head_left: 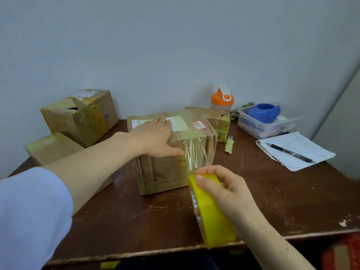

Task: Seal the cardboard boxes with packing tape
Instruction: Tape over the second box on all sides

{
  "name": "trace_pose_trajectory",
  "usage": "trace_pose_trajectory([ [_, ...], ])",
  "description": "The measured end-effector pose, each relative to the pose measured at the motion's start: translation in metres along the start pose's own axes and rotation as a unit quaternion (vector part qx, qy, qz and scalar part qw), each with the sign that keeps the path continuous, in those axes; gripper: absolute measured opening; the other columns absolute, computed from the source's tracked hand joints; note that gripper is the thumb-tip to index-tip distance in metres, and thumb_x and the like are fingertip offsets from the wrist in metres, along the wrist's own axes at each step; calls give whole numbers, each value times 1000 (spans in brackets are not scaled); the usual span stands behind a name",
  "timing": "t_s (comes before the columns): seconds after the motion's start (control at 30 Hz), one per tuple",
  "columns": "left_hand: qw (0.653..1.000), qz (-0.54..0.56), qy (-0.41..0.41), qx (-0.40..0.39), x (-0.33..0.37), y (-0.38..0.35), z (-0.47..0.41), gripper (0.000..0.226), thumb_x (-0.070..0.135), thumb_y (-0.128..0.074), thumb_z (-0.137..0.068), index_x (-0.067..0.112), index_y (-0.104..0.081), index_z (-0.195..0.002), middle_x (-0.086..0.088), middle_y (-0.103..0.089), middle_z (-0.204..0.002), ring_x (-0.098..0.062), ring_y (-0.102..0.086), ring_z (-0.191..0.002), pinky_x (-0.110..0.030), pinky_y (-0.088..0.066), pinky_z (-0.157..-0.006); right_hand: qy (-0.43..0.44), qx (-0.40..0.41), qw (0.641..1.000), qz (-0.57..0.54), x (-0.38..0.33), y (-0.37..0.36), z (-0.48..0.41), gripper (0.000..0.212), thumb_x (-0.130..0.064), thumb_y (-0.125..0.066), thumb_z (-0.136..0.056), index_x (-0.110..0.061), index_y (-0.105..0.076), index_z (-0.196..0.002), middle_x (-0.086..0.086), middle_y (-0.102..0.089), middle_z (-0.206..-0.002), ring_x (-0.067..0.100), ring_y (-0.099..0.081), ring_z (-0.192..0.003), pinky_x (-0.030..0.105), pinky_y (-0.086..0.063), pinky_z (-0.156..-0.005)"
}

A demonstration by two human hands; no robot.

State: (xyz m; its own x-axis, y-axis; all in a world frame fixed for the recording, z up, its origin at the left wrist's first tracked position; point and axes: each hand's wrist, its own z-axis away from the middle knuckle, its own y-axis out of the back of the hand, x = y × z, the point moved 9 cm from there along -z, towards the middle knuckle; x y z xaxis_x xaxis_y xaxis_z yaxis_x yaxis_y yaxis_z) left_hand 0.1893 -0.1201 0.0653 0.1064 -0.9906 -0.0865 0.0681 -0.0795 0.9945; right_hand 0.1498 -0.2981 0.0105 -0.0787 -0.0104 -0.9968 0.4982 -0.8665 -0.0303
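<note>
Clock reference: 12 o'clock points away from me, toward the wall; the centre is the middle box.

1. At 9 o'clock I see a low box (52, 147) on the dark wooden table (272, 201). At 10 o'clock, behind it, a taller box (85, 117) sits with its top flap partly raised.

2. My left hand (153, 137) lies flat on top of the middle box (161, 172). The fingers are straight and released, pressing down, and they grasp nothing. The thumb runs along the upper front edge and touches the clear tape strip (194, 151).

3. The middle box stands upright at the table's centre. The tape strip runs across its top and down its front face at the right, then leaves the cardboard and spans to the roll.

4. At 5 o'clock from the box, my right hand (229, 190) grasps the yellow tape roll (212, 217). The fingers curl over its outer face. The roll is held on edge, above the table's near side.

5. At 1 o'clock a fourth box (216, 119) sits just behind the middle box. An orange-capped bottle (223, 100) stands behind that box.

6. At 3 o'clock a tape scrap (229, 146) lies on the table.

7. At 2 o'clock a clear container (272, 131) holds a blue dispenser (264, 113). Nearer me, a pen (290, 152) rests on a notebook (303, 151).
</note>
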Motion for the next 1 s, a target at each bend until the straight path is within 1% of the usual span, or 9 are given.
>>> trace_pose_trajectory([
  [0.07,999,27,15,-34,-2,1,0,86,60,-46,-82,9,-20,-147,-10,-10,-157,-20,-17,-143,-34,-26,-111,5,5,1000,18,6,0,-11,10,-21,-72,-81,-30,-70,-77,11,-64,-91,37,-69,-71,44,-57,-63],
  [0.13,991,97,41,-78,-5,5,-1,53,59,-45,-77,19,-53,-110,-9,-48,-126,-3,-46,-111,-19,-38,-87,2,5,999,33,8,-2,-21,10,-23,-72,-80,-31,-70,-77,7,-65,-97,37,-67,-87,52,-55,-79],
  [0.2,987,139,44,-69,1,22,-10,40,66,-43,-75,28,-55,-78,-5,-54,-93,-9,-53,-82,-21,-39,-71,-24,-9,1000,1,10,-6,-27,12,-19,-72,-81,-28,-71,-74,14,-62,-105,36,-68,-70,43,-57,-61],
  [0.27,984,162,68,-38,2,29,-31,69,77,-25,-81,32,-56,-123,-11,-48,-135,-21,-44,-125,-34,-33,-101,-56,-21,998,-17,14,-9,-32,11,-16,-72,-81,-24,-71,-74,20,-57,-114,37,-66,-61,33,-53,-47],
  [0.33,989,113,95,5,7,31,-50,96,79,-11,-82,12,-13,-151,-11,-7,-159,-24,-6,-146,-40,-8,-116,-73,-27,997,-16,16,-10,-37,6,-16,-73,-81,-22,-71,-78,21,-56,-117,36,-66,-63,32,-52,-45],
  [0.4,991,94,97,16,15,18,-61,96,76,-9,-84,8,3,-150,-11,6,-159,-23,7,-146,-39,1,-117,-82,-35,996,-24,17,-11,-41,5,-16,-73,-81,-19,-70,-84,21,-57,-115,32,-66,-54,33,-53,-44],
  [0.7,994,99,50,4,27,2,-55,105,82,-2,-75,8,6,-150,-10,10,-158,-21,8,-146,-36,5,-115,-98,-54,993,-28,19,-8,-53,16,-18,-73,-81,-17,-68,-96,14,-66,-85,36,-67,-55,51,-58,-59],
  [0.87,963,249,-4,-103,26,18,-39,100,82,-50,-67,34,-19,-148,6,3,-157,-15,12,-145,-39,4,-116,-103,-54,993,-27,19,-8,-52,18,-18,-74,-80,-16,-69,-98,14,-65,-92,33,-68,-56,50,-58,-57],
  [1.0,982,59,-15,-181,-12,13,-14,134,79,-70,-44,34,-2,-150,4,8,-158,-16,8,-145,-33,-4,-114,-103,-47,993,-37,19,-5,-50,18,-16,-74,-80,-15,-69,-97,16,-66,-85,31,-67,-53,43,-58,-50],
])
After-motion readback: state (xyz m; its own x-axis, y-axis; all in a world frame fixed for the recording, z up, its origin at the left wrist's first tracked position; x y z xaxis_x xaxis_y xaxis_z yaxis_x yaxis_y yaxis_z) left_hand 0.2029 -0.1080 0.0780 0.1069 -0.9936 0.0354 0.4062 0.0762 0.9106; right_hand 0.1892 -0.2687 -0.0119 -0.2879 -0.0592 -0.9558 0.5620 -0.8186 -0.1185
